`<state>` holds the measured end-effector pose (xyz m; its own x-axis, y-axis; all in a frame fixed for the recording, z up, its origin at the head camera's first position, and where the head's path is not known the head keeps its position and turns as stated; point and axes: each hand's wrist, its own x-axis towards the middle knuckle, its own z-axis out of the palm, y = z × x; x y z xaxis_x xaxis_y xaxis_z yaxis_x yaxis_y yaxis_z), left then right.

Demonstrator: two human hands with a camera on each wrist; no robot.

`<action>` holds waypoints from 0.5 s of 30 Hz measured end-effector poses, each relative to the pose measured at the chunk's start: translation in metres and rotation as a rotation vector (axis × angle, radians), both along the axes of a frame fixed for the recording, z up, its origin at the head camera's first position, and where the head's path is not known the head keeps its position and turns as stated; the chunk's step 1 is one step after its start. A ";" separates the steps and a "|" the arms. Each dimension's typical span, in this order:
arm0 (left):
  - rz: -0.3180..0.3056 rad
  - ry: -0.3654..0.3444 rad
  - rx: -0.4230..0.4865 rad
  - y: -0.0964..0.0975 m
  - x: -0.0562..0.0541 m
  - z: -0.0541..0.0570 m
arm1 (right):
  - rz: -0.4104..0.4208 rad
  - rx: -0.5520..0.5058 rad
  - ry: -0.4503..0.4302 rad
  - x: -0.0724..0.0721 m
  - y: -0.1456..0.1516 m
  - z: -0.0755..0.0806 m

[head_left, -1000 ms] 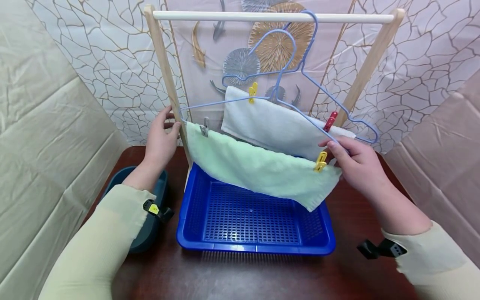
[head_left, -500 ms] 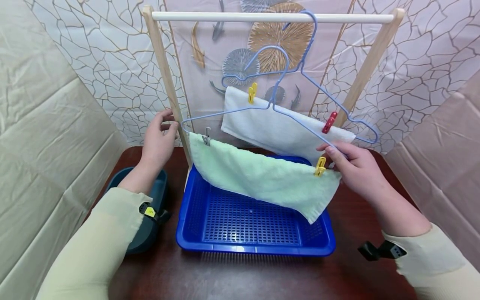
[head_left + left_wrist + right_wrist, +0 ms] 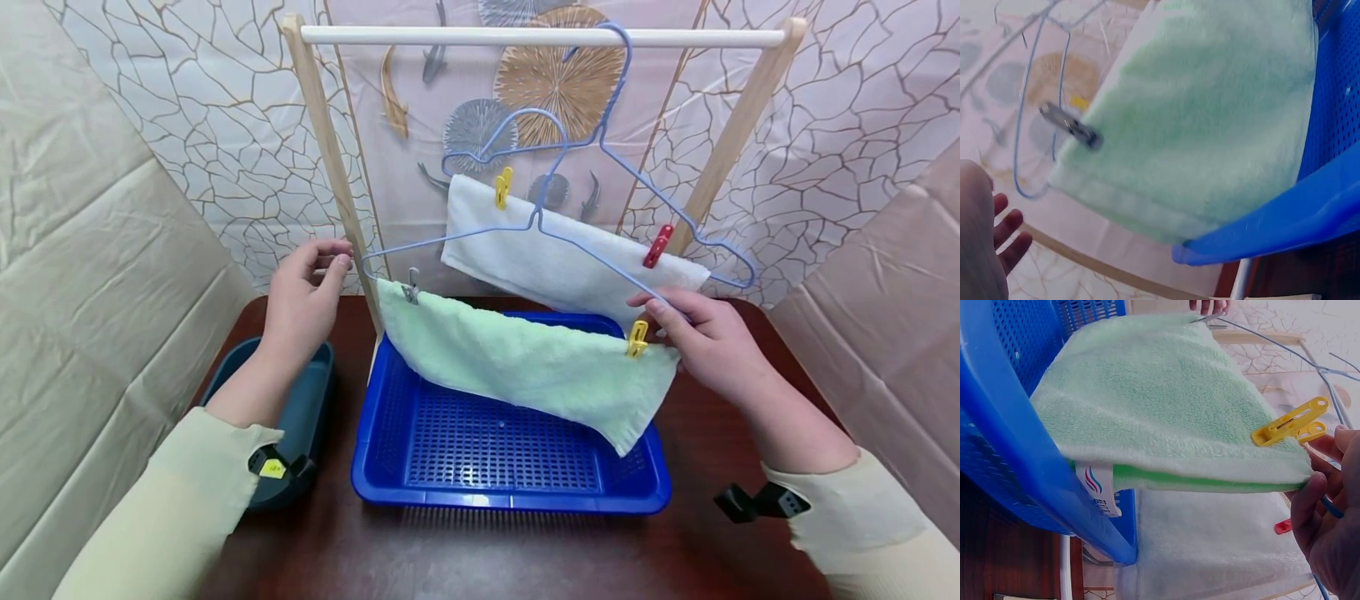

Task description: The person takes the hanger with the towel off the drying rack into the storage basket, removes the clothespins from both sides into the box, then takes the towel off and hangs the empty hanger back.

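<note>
Dark reddish-brown table (image 3: 465, 554) lies nearest, flanked left and right by beige cloth walls (image 3: 82, 250). On it sits a blue mesh basket (image 3: 510, 499), with a teal tub (image 3: 306, 392) to its left, partly hidden by my left arm. Above the basket, a pale green towel (image 3: 510, 346) hangs from a blue wire hanger (image 3: 537, 218), with a silver clip (image 3: 411, 289) near its left end and a yellow clip (image 3: 637, 339) near its right.

My right hand (image 3: 712, 342) pinches that hanger's right arm between thumb and fingers, so the towel lies to the left of my grip. The long axis of hanger and towel runs left to right, its right end lower and nearer. My left hand (image 3: 300, 287), fingers loosely bent and holding nothing, is just left of the other end, beside the wooden post (image 3: 327, 146); I cannot tell whether it touches the post. The near hanger's hook is below the white rail (image 3: 450, 35) and apart from it.

Farther back, a white towel (image 3: 540, 240) hangs from a second blue hanger (image 3: 603, 125) hooked on the rail. Patterned cloth (image 3: 240, 125) fills the background.
</note>
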<state>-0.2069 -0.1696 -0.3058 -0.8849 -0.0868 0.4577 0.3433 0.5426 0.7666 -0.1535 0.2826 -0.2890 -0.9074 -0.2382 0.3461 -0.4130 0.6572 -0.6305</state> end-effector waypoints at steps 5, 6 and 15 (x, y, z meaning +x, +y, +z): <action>-0.072 0.016 -0.126 0.005 0.015 0.003 | 0.023 -0.020 -0.012 0.000 -0.001 0.000; -0.083 0.022 -0.160 0.007 0.018 0.003 | 0.026 -0.026 -0.015 0.000 -0.001 0.000; -0.158 0.105 -0.451 0.019 0.030 0.002 | 0.043 -0.057 -0.036 0.002 -0.001 -0.004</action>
